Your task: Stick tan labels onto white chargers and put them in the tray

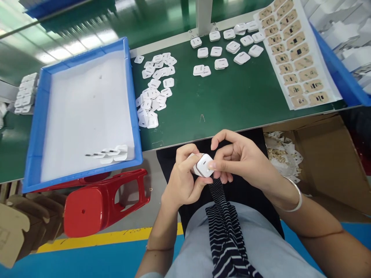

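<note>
In front of my lap, my left hand (185, 173) wraps around a white charger (194, 166), its slotted end turned toward my right hand. A white faceplate (205, 163) with one small dark slot sits at that end; I cannot tell whether it is fixed there. My right hand (239, 158) has its thumb on the faceplate's right edge, the fingers curled by it and the index finger raised. On the green table (232, 100), loose white faceplates (153, 94) lie heaped beside the tray, and more faceplates (220, 63) are spread toward the back.
A blue tray (135, 116) lined with white holds several white pieces near its front edge. A sheet of tan adhesive pads (298, 50) lies at right, beside a blue bin (336, 69) of white chargers. Below are a red stool (84, 210) and a cardboard box (330, 154) with scraps.
</note>
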{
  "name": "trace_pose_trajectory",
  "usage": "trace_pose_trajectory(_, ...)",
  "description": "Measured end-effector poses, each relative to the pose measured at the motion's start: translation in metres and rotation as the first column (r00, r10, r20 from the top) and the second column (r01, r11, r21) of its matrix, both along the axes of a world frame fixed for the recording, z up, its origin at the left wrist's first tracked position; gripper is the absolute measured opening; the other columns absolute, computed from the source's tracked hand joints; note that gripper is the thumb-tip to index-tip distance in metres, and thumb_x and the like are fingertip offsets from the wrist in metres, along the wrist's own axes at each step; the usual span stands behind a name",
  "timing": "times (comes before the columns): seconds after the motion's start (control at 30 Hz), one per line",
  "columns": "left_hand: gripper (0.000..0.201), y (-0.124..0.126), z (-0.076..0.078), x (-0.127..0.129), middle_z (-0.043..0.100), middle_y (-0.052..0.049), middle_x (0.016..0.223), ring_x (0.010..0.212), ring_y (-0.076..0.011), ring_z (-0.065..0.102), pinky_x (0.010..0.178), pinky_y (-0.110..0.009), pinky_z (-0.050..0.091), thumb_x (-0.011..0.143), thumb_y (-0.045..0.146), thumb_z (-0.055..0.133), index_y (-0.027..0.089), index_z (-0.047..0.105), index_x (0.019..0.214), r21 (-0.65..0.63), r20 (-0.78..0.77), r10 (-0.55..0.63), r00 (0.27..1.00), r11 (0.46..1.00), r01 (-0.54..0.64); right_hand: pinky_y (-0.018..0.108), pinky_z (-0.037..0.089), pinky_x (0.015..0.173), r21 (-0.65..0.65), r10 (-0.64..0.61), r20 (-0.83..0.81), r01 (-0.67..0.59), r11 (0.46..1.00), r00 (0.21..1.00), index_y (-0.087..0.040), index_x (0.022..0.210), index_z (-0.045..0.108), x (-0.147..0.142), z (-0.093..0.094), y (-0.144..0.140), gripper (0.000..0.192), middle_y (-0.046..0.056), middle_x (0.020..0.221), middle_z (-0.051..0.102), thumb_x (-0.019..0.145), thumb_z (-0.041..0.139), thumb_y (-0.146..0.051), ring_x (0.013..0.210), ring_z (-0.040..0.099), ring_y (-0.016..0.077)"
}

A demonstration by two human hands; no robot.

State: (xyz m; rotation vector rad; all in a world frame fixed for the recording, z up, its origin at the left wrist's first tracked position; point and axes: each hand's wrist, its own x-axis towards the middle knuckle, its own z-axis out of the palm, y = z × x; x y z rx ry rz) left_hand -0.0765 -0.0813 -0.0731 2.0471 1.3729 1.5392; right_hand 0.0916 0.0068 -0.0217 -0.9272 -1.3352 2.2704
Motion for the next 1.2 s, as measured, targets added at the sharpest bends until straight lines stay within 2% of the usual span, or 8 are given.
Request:
trace_pose_trajectory(0.3,0.046,0.001,-0.006,0.001,0.050,-0.009,0.112,0.104,-0.0224,0.054,0.082,-0.039,0.051,0.095,0.043,0.061,0.023,0.044,0.133,-0.062,0.075,-0.022,0.997,0.998,0.027,0.016,0.039,0.040,0.059,-0.033,0.015,0.032,0.998,0.999,-0.023,0.096,0.045,-0.004,0.002,0.000,0.048,-0.008,0.057,0.066,0.074,0.087,-0.033,0.041,0.056,0.0079)
trace_pose_trajectory(0.47,0.046,0.000,-0.014,0.005,0.049,-0.010,0.117,0.102,-0.0234,0.055,0.080,-0.042,0.051,0.092,0.040,0.060,0.023,0.043,0.131,-0.109,0.245,-0.039,0.969,0.992,0.068,0.017,0.027,0.041,0.133,-0.076,0.012,0.074,0.988,0.997,-0.023,0.096,0.049,-0.007,-0.004,-0.003,0.047,-0.015,0.047,0.042,0.074,0.088,-0.035,0.038,0.039,0.0043)
trace_pose_trajectory(0.57,0.046,0.001,-0.016,0.009,0.052,-0.009,0.116,0.102,-0.0224,0.056,0.080,-0.040,0.051,0.088,0.035,0.066,0.025,0.043,0.127,-0.101,0.358,-0.056,0.932,0.990,0.098,0.018,0.033,0.046,0.096,-0.055,-0.054,0.060,0.994,0.997,-0.023,0.102,0.049,-0.009,-0.013,-0.007,0.051,-0.012,0.053,0.050,0.075,0.088,-0.040,0.045,0.045,0.0066)
trace_pose_trajectory(0.63,0.042,0.003,-0.014,0.011,0.055,-0.007,0.112,0.103,-0.0212,0.057,0.082,-0.039,0.050,0.088,0.031,0.066,0.026,0.043,0.123,-0.095,0.438,-0.070,0.896,0.988,0.123,0.020,0.038,0.049,0.050,-0.019,-0.148,0.027,0.998,0.989,-0.024,0.106,0.048,-0.010,-0.020,-0.009,0.051,-0.010,0.057,0.054,0.080,0.081,-0.051,0.049,0.051,0.0088)
trace_pose_trajectory(0.73,0.034,0.005,-0.010,0.012,0.057,-0.006,0.105,0.099,-0.0194,0.058,0.080,-0.037,0.049,0.090,0.031,0.064,0.025,0.045,0.117,-0.098,0.522,-0.073,0.850,0.985,0.145,0.026,0.047,0.057,-0.008,0.026,-0.281,-0.030,1.000,0.959,-0.024,0.116,0.047,-0.008,-0.027,-0.007,0.057,-0.003,0.068,0.063,0.092,0.050,-0.075,0.057,0.058,0.0128)
trace_pose_trajectory(0.8,0.032,0.005,-0.007,0.011,0.057,-0.005,0.102,0.094,-0.0184,0.057,0.077,-0.035,0.048,0.089,0.031,0.065,0.025,0.046,0.115,-0.125,0.540,-0.056,0.840,0.981,0.146,0.029,0.049,0.063,-0.014,0.012,-0.297,-0.017,1.000,0.955,-0.024,0.124,0.045,-0.005,-0.030,-0.003,0.065,-0.001,0.073,0.066,0.093,0.034,-0.081,0.061,0.059,0.0144)
trace_pose_trajectory(1.0,0.030,0.007,0.005,0.006,0.056,-0.003,0.092,0.082,-0.0157,0.054,0.065,-0.029,0.044,0.088,0.033,0.067,0.024,0.045,0.106,-0.142,0.522,-0.053,0.851,0.979,0.148,0.029,0.047,0.064,-0.003,-0.075,-0.241,0.076,0.997,0.968,-0.024,0.125,0.045,0.001,-0.038,0.007,0.063,-0.001,0.075,0.062,0.095,0.036,-0.078,0.065,0.057,0.0159)
trace_pose_trajectory(1.2,0.023,0.010,0.016,0.013,0.055,-0.002,0.092,0.077,-0.0131,0.052,0.063,-0.025,0.043,0.093,0.025,0.063,0.024,0.043,0.104,-0.261,0.467,-0.032,0.883,0.950,0.173,0.030,0.045,0.064,-0.050,-0.177,-0.228,0.170,0.984,0.957,-0.024,0.124,0.045,0.012,-0.045,0.005,0.057,0.000,0.078,0.062,0.098,0.035,-0.074,0.065,0.054,0.0155)
